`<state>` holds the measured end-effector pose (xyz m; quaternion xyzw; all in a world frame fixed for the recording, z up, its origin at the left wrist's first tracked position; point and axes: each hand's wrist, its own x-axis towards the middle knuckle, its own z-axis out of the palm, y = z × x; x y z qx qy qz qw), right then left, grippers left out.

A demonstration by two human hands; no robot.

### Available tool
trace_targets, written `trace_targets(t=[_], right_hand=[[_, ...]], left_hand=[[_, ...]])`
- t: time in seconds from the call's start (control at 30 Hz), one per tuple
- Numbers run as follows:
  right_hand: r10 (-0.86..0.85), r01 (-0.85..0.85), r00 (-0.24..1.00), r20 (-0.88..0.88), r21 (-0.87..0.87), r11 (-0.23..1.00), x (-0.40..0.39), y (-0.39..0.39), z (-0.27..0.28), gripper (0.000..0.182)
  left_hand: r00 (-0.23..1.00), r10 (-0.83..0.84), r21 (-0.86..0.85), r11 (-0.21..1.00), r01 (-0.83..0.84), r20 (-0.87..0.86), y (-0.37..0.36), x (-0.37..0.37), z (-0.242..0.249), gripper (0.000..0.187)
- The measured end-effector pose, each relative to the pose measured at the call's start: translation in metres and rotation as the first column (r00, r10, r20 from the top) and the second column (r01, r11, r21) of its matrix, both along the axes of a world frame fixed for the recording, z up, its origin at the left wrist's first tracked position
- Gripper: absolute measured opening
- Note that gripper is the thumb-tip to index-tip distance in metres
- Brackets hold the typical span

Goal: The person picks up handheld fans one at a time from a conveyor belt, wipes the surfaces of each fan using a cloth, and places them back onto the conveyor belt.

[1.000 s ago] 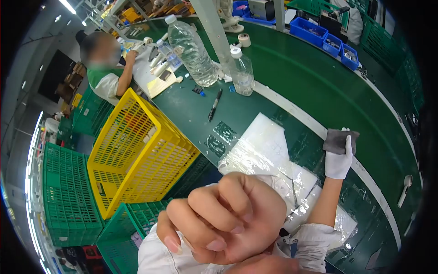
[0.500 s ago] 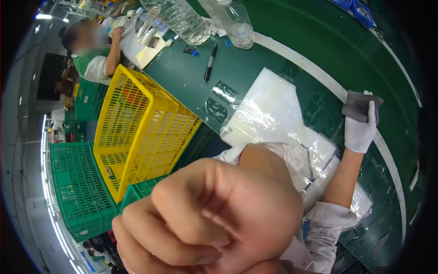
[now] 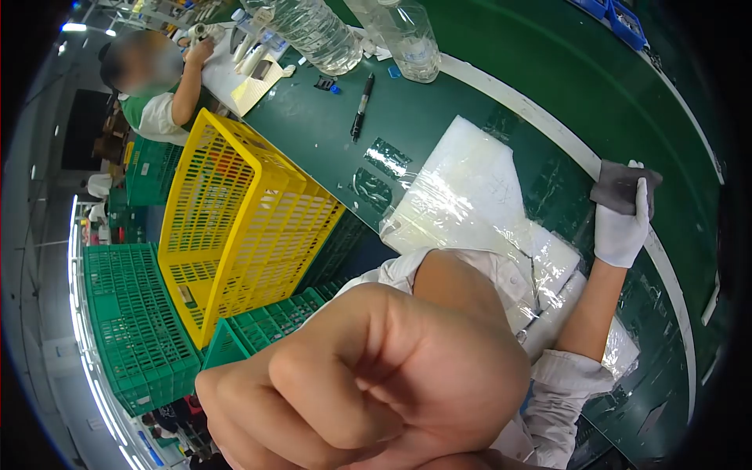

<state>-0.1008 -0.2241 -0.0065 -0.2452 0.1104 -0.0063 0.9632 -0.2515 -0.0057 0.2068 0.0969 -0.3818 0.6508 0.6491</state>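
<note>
My left hand (image 3: pixel 376 384), bare and curled into a fist, fills the lower middle close to the camera. Its fingers are folded inward, and whatever they may hold is hidden. Farther out at the right, my right hand (image 3: pixel 621 235) wears a white glove. It grips a flat dark grey cloth (image 3: pixel 615 186), with the thumb over the front and the fingers mostly behind it. Between my arms, a white foam sheet (image 3: pixel 470 176) lies on the green table (image 3: pixel 301 117), partly covered by shiny clear plastic film (image 3: pixel 552 266).
A yellow crate (image 3: pixel 274 227) stands at the table's left edge beside green crates (image 3: pixel 129 313). Large clear bottles (image 3: pixel 411 47), a pen (image 3: pixel 363 110) and a notepad (image 3: pixel 254 90) are on the table. A white strip (image 3: pixel 517 102) borders it. A co-worker (image 3: pixel 157 110) sits at far left.
My left hand has shifted slightly and its fingers look more tightly curled. My right hand with the cloth has moved very little. The co-worker's hand now shows a pale object.
</note>
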Motion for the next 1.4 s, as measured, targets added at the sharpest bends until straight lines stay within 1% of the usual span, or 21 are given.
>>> trace_targets(t=[0.1, 0.13, 0.23, 0.4, 0.57, 0.73, 0.77, 0.8, 0.83, 0.9, 0.93, 0.97, 1.07, 1.17, 1.2, 1.23, 1.27, 1.3, 1.33, 1.37, 1.4], right_hand=[[-0.023, 0.023, 1.0, 0.0, -0.094, 0.995, -0.001, 0.007, 0.007, 0.054], [-0.049, 0.049, 0.999, 0.002, -0.172, 0.984, -0.006, 0.016, 0.015, 0.046], [-0.056, 0.059, 0.998, 0.02, -0.271, 0.961, -0.008, 0.021, 0.02, 0.04], [0.013, -0.012, 0.999, 0.033, -0.038, 0.999, 0.0, -0.001, -0.003, 0.056], [0.101, -0.105, 0.99, 0.096, 0.038, 0.994, 0.0, -0.003, 0.0, 0.046], [0.048, -0.035, 0.993, 0.105, -0.116, 0.993, -0.005, 0.007, 0.007, 0.037], [0.032, 0.027, 0.982, 0.184, -0.308, 0.951, -0.006, 0.006, 0.004, 0.036], [0.012, 0.116, 0.967, 0.256, -0.477, 0.871, -0.006, 0.005, 0.0, 0.034], [0.056, 0.279, 0.916, 0.398, -0.729, 0.626, -0.007, 0.007, -0.01, 0.034], [0.045, 0.27, 0.922, 0.384, -0.722, 0.637, -0.005, 0.004, -0.014, 0.035], [-0.003, 0.107, 0.975, 0.224, -0.451, 0.886, -0.005, 0.007, 0.002, 0.036], [0.017, -0.013, 0.998, 0.053, -0.083, 0.996, -0.005, 0.009, 0.013, 0.038], [0.027, -0.026, 0.999, 0.035, -0.034, 0.999, -0.007, 0.012, 0.018, 0.034], [0.016, -0.009, 0.996, 0.087, -0.078, 0.997, -0.007, 0.01, 0.011, 0.035], [0.005, 0.057, 0.982, 0.186, -0.323, 0.945, -0.007, 0.008, 0.002, 0.035], [0.021, 0.141, 0.959, 0.283, -0.539, 0.83, -0.006, 0.007, -0.009, 0.035], [0.065, 0.236, 0.927, 0.368, -0.711, 0.663, -0.005, 0.006, -0.016, 0.035], [0.027, 0.126, 0.961, 0.276, -0.523, 0.843, -0.005, 0.006, -0.008, 0.035], [0.019, 0.032, 0.985, 0.173, -0.284, 0.958, -0.006, 0.008, 0.006, 0.036], [0.041, -0.04, 0.997, 0.067, -0.016, 0.999, -0.006, 0.009, 0.013, 0.036], [0.036, -0.022, 0.994, 0.107, -0.128, 0.992, -0.004, 0.006, 0.006, 0.037]], left_hand=[[0.997, 0.014, -0.052, 0.998, -0.018, -0.078, -0.006, -0.004, 0.004, 0.022], [0.995, -0.022, -0.029, 0.999, 0.019, -0.095, -0.002, -0.009, 0.004, 0.023], [0.99, -0.113, -0.018, 0.994, 0.112, -0.084, -0.001, -0.014, 0.002, 0.028], [0.971, -0.136, -0.032, 0.991, 0.133, -0.194, -0.003, -0.021, 0.001, 0.03], [0.973, -0.029, 0.027, 0.999, 0.036, -0.229, 0.002, -0.019, -0.002, 0.022], [0.97, -0.088, -0.069, 0.995, 0.074, -0.227, -0.014, -0.006, 0.006, 0.012], [0.967, -0.108, -0.028, 0.994, 0.104, -0.231, -0.011, -0.006, 0.005, 0.011], [0.963, -0.128, 0.013, 0.991, 0.134, -0.237, -0.009, -0.006, 0.004, 0.011], [0.953, -0.142, 0.099, 0.98, 0.173, -0.269, 0.007, -0.014, -0.001, 0.011], [0.944, -0.153, 0.153, 0.967, 0.204, -0.293, 0.012, -0.017, -0.005, 0.012], [0.945, -0.156, 0.123, 0.973, 0.197, -0.286, 0.008, -0.014, -0.004, 0.012], [0.946, -0.151, 0.104, 0.977, 0.187, -0.287, 0.006, -0.014, -0.003, 0.012], [0.95, -0.14, 0.048, 0.986, 0.159, -0.28, 0.0, -0.012, -0.001, 0.014], [0.968, -0.159, -0.056, 0.987, 0.151, -0.192, -0.02, 0.005, 0.005, 0.017], [0.971, -0.166, -0.063, 0.986, 0.157, -0.171, -0.023, 0.009, 0.005, 0.017], [0.97, -0.171, -0.012, 0.985, 0.172, -0.173, -0.02, 0.009, 0.002, 0.017], [0.97, -0.15, 0.009, 0.988, 0.154, -0.194, -0.02, 0.009, -0.002, 0.016], [0.967, -0.13, 0.028, 0.99, 0.139, -0.217, -0.021, 0.009, -0.005, 0.015], [0.965, -0.103, 0.047, 0.992, 0.117, -0.24, -0.022, 0.008, -0.007, 0.015], [0.964, -0.076, 0.054, 0.994, 0.093, -0.256, -0.023, 0.008, -0.008, 0.014], [0.961, -0.054, 0.063, 0.995, 0.074, -0.27, -0.026, 0.007, -0.01, 0.013]])
